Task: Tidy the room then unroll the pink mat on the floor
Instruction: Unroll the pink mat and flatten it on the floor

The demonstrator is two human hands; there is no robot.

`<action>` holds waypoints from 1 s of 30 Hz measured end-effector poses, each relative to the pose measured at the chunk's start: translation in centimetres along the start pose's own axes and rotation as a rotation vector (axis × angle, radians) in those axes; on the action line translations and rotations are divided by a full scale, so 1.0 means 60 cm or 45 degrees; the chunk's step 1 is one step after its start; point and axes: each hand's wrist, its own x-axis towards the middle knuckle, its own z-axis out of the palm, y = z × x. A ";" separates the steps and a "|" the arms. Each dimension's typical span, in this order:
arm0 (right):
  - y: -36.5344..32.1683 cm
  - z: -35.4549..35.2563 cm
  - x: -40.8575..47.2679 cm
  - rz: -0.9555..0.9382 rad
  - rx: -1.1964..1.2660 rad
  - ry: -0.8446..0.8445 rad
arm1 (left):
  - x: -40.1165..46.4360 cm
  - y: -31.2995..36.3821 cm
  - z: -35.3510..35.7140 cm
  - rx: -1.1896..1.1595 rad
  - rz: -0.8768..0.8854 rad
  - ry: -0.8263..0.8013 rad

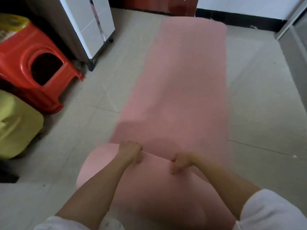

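Head view, near to far. Two white sleeves (272, 211) frame the bottom edge, bare forearms reaching forward over the still-rolled near portion of the pink mat (179, 83). The left hand (130, 152) rests knuckles-up on the crest of the roll, its fingers curled over the mat's fold and gripping it; the right hand (181, 161) lies just beside it on the same crest, fingers bent downward and pressing into the roll (whether its thumb closes under the material cannot be told). Beyond the hands the mat lies flat on the pale tiled floor (259, 100), running away to a curled far end near the dark skirting. Left of the mat, well apart from it, stand a yellow-green plastic container (18, 125), then a red plastic stool (33, 67) bearing a yellow bag (13, 24), then a white cabinet (93, 25) on castors.
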 end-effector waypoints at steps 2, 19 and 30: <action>0.037 -0.005 0.008 -0.057 0.009 -0.026 | 0.007 0.027 -0.003 -0.036 -0.100 -0.025; -0.004 0.112 -0.087 -0.656 -0.034 -0.382 | -0.274 0.173 0.094 -0.882 -0.897 -0.036; -0.002 0.271 -0.049 -0.907 -0.572 -0.564 | -0.334 0.235 0.281 -1.095 -1.170 0.083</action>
